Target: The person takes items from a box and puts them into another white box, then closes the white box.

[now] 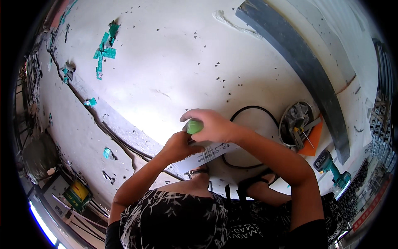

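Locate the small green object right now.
Head view, near centre: the green object is in the right hand, beside the left hand and above the white printed sheet in the picture.

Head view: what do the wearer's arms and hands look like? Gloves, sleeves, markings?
Left hand and right hand: both ungloved. Left forearm and right forearm: bare, no watch or cable visible. Left sleeve and right sleeve: short, black, no print visible on what shows. Finer skin marks or rings: can't tell.
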A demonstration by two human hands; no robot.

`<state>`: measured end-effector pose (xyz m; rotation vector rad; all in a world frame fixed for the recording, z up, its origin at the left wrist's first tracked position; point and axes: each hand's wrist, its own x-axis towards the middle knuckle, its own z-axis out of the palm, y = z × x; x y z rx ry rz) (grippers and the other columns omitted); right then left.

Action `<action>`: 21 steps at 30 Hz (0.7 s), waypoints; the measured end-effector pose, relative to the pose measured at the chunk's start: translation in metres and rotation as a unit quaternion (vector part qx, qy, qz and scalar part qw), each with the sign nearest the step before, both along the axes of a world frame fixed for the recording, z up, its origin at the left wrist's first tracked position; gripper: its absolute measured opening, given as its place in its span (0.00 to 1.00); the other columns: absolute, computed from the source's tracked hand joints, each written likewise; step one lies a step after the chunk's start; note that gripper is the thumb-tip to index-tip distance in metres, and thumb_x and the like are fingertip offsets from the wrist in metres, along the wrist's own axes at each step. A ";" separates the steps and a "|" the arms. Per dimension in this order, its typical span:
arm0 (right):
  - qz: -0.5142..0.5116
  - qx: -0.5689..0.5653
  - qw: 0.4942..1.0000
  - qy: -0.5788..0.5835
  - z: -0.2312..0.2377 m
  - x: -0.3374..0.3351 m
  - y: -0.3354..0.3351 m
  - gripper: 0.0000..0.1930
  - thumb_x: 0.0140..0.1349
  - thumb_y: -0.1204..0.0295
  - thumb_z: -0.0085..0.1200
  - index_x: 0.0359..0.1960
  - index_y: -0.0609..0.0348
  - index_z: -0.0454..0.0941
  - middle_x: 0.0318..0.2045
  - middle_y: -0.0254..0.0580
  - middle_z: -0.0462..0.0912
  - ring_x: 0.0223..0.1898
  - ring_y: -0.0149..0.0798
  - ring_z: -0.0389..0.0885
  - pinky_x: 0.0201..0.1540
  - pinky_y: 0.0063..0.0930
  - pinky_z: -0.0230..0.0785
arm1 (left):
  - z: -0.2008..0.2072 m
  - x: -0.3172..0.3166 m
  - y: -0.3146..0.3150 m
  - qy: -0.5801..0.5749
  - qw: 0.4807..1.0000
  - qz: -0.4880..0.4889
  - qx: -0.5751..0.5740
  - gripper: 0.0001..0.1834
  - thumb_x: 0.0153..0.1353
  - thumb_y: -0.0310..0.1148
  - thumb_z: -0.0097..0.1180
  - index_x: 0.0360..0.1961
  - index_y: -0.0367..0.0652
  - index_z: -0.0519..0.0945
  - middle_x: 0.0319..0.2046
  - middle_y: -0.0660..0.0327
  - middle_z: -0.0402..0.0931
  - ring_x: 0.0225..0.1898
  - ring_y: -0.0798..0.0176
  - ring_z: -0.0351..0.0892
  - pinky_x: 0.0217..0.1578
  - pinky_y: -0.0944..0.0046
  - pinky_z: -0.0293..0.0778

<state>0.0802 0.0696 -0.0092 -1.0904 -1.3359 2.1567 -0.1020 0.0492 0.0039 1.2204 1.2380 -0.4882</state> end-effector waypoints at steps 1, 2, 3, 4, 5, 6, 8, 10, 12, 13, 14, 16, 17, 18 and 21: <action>0.074 0.060 0.992 -0.077 0.012 -0.003 0.005 0.27 0.49 0.72 0.59 0.55 0.61 0.71 0.47 0.49 0.80 0.47 0.47 0.79 0.48 0.37 0.71 | -0.007 -0.007 -0.004 -0.035 0.999 0.027 0.015 0.27 0.48 0.38 0.71 0.46 0.35 0.77 0.40 0.50 0.82 0.42 0.55 0.82 0.42 0.59 0.76; 0.146 0.121 0.970 -0.152 0.027 -0.007 0.011 0.27 0.48 0.74 0.58 0.54 0.61 0.72 0.45 0.49 0.81 0.46 0.51 0.80 0.46 0.39 0.73 | -0.012 -0.013 -0.008 -0.069 0.996 0.054 0.031 0.26 0.49 0.41 0.70 0.44 0.34 0.77 0.39 0.49 0.82 0.41 0.51 0.82 0.42 0.59 0.76; 0.213 0.168 0.940 -0.207 0.046 -0.013 0.011 0.21 0.47 0.75 0.57 0.47 0.66 0.73 0.39 0.52 0.82 0.43 0.56 0.80 0.40 0.44 0.73 | -0.016 -0.015 -0.010 -0.067 0.996 0.057 0.031 0.26 0.49 0.41 0.70 0.44 0.34 0.77 0.39 0.49 0.82 0.41 0.51 0.82 0.42 0.59 0.76; 0.214 0.167 0.940 -0.208 0.052 -0.015 -0.004 0.21 0.47 0.75 0.57 0.47 0.66 0.73 0.39 0.52 0.82 0.43 0.56 0.80 0.40 0.44 0.73 | -0.019 -0.015 -0.011 -0.062 0.994 0.051 0.070 0.25 0.49 0.40 0.69 0.42 0.34 0.77 0.37 0.50 0.82 0.40 0.54 0.82 0.41 0.59 0.76; 0.215 0.242 0.913 -0.250 0.061 -0.019 -0.024 0.19 0.49 0.74 0.56 0.44 0.65 0.74 0.38 0.52 0.82 0.40 0.55 0.80 0.38 0.44 0.73 | -0.021 -0.016 -0.012 -0.055 0.991 0.046 0.110 0.23 0.49 0.39 0.69 0.40 0.34 0.77 0.35 0.51 0.82 0.38 0.56 0.83 0.40 0.60 0.76; 0.214 0.314 0.877 -0.294 0.067 -0.021 -0.041 0.16 0.50 0.73 0.55 0.42 0.65 0.75 0.36 0.52 0.82 0.38 0.54 0.81 0.36 0.44 0.72 | -0.028 -0.017 -0.012 -0.059 0.991 0.045 0.110 0.23 0.49 0.39 0.69 0.40 0.34 0.77 0.35 0.51 0.82 0.38 0.56 0.83 0.40 0.60 0.76; 0.201 0.409 0.819 -0.347 0.069 -0.017 -0.077 0.15 0.50 0.72 0.54 0.40 0.65 0.75 0.37 0.51 0.81 0.38 0.51 0.80 0.36 0.41 0.72 | -0.037 -0.024 -0.013 -0.109 0.981 0.150 0.060 0.21 0.48 0.37 0.70 0.38 0.34 0.76 0.32 0.54 0.80 0.34 0.63 0.80 0.39 0.63 0.76; 0.186 0.498 0.750 -0.394 0.064 -0.004 -0.089 0.14 0.50 0.71 0.53 0.38 0.64 0.75 0.38 0.51 0.81 0.38 0.49 0.79 0.36 0.39 0.72 | -0.036 -0.023 -0.008 -0.104 0.981 0.150 0.066 0.22 0.48 0.37 0.70 0.39 0.33 0.76 0.31 0.55 0.79 0.33 0.66 0.78 0.39 0.66 0.75; 0.164 0.486 0.769 -0.381 0.056 0.009 -0.092 0.15 0.50 0.70 0.53 0.40 0.64 0.76 0.44 0.49 0.79 0.43 0.46 0.76 0.42 0.35 0.72 | -0.044 -0.024 -0.005 -0.128 0.974 0.166 0.086 0.24 0.48 0.37 0.70 0.40 0.32 0.77 0.32 0.55 0.79 0.34 0.66 0.78 0.39 0.65 0.75; 0.153 0.473 0.785 -0.370 0.049 0.012 -0.096 0.16 0.50 0.71 0.53 0.41 0.63 0.76 0.48 0.49 0.77 0.48 0.47 0.73 0.46 0.34 0.71 | -0.046 -0.023 -0.005 -0.122 0.972 0.189 0.074 0.24 0.48 0.37 0.71 0.41 0.31 0.76 0.33 0.55 0.79 0.35 0.67 0.78 0.40 0.66 0.76; 0.152 0.474 0.784 -0.371 0.042 0.014 -0.097 0.16 0.50 0.71 0.53 0.41 0.63 0.76 0.48 0.49 0.77 0.48 0.47 0.73 0.46 0.34 0.71 | -0.051 -0.025 -0.006 -0.123 0.971 0.188 0.075 0.24 0.48 0.37 0.71 0.41 0.31 0.76 0.33 0.55 0.79 0.35 0.67 0.78 0.40 0.66 0.76; 0.109 0.443 0.833 -0.313 0.036 0.018 -0.095 0.16 0.49 0.72 0.56 0.42 0.61 0.77 0.51 0.49 0.75 0.49 0.49 0.73 0.48 0.36 0.71 | -0.060 -0.028 -0.009 -0.156 0.960 0.227 0.057 0.23 0.51 0.34 0.69 0.44 0.31 0.76 0.35 0.55 0.79 0.37 0.67 0.78 0.41 0.66 0.76; 0.109 0.443 0.833 -0.313 0.037 0.020 -0.095 0.16 0.49 0.72 0.56 0.42 0.61 0.77 0.51 0.49 0.75 0.49 0.49 0.73 0.48 0.36 0.71 | -0.061 -0.029 -0.012 -0.156 0.960 0.226 0.057 0.23 0.51 0.34 0.69 0.44 0.31 0.76 0.35 0.55 0.79 0.37 0.67 0.78 0.41 0.66 0.76; 0.091 0.391 0.874 -0.274 0.040 0.021 -0.093 0.16 0.50 0.72 0.58 0.42 0.61 0.77 0.51 0.50 0.74 0.49 0.49 0.73 0.49 0.37 0.70 | -0.061 -0.029 -0.016 -0.170 0.947 0.268 0.044 0.24 0.52 0.33 0.68 0.45 0.31 0.75 0.37 0.55 0.79 0.38 0.66 0.78 0.42 0.66 0.76; 0.002 0.280 0.939 -0.200 0.021 0.022 -0.094 0.17 0.51 0.71 0.62 0.43 0.60 0.77 0.51 0.51 0.74 0.49 0.49 0.73 0.51 0.38 0.69 | -0.053 -0.028 -0.020 -0.174 0.937 0.302 0.037 0.24 0.54 0.31 0.67 0.49 0.30 0.72 0.39 0.54 0.79 0.41 0.66 0.78 0.44 0.66 0.76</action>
